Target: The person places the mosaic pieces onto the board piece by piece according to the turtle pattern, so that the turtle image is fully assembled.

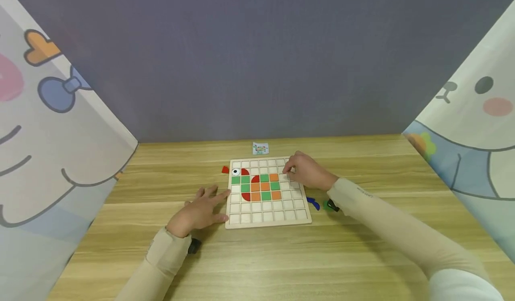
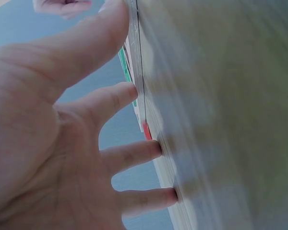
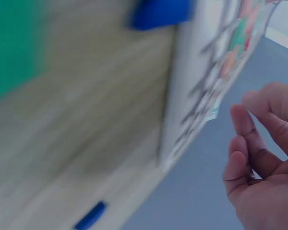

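A white gridded board lies on the wooden table, with red, green and orange tiles and an eye tile in its cells. My left hand rests by the board's left edge, fingers spread, the tips of the thumb and index finger touching the edge. In the left wrist view, that hand's palm shows nothing in it. Over the board's upper right part hovers my right hand. Its fingers are loosely bent, thumb and index tips close together, and I see no piece between them.
A small picture card lies behind the board. One red piece sits off its left edge. To the right are blue pieces and a green piece partly covered by the right wrist's black device. A grey wall stands behind the table.
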`<state>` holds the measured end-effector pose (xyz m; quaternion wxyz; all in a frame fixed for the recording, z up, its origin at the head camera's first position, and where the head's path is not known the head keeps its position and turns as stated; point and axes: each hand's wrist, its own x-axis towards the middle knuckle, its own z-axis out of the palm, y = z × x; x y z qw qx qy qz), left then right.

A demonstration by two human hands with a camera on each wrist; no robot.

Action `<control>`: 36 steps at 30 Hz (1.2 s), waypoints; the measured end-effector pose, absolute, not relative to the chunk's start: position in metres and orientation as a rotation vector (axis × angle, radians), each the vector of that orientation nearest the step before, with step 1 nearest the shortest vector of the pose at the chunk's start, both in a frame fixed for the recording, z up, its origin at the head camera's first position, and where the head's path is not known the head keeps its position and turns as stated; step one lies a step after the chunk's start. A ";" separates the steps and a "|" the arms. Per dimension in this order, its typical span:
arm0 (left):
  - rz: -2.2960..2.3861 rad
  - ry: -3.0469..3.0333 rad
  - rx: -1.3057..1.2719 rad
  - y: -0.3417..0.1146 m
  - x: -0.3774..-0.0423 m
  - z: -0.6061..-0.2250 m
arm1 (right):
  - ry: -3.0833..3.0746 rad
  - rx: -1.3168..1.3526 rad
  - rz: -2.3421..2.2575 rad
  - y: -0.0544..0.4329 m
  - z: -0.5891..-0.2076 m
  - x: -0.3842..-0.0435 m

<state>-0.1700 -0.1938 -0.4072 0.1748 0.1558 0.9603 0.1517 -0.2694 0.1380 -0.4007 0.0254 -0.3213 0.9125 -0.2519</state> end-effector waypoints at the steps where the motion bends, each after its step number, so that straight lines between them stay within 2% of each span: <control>1: 0.425 2.723 0.441 -0.194 -0.170 -0.408 | 2.820 -1.014 -0.776 0.135 -0.400 -0.270; 12: 0.434 2.726 0.428 -0.196 -0.168 -0.407 | 2.762 -1.116 -0.755 0.098 -0.388 -0.278; 22: 0.426 2.738 0.446 -0.191 -0.171 -0.408 | 2.620 -1.123 -0.791 0.032 -0.387 -0.314; 30: 0.409 2.744 0.448 -0.186 -0.171 -0.406 | 2.594 -0.874 -0.768 -0.034 -0.394 -0.339; 36: 0.374 2.747 0.411 -0.187 -0.171 -0.403 | 2.611 -0.861 -0.552 -0.062 -0.396 -0.348</control>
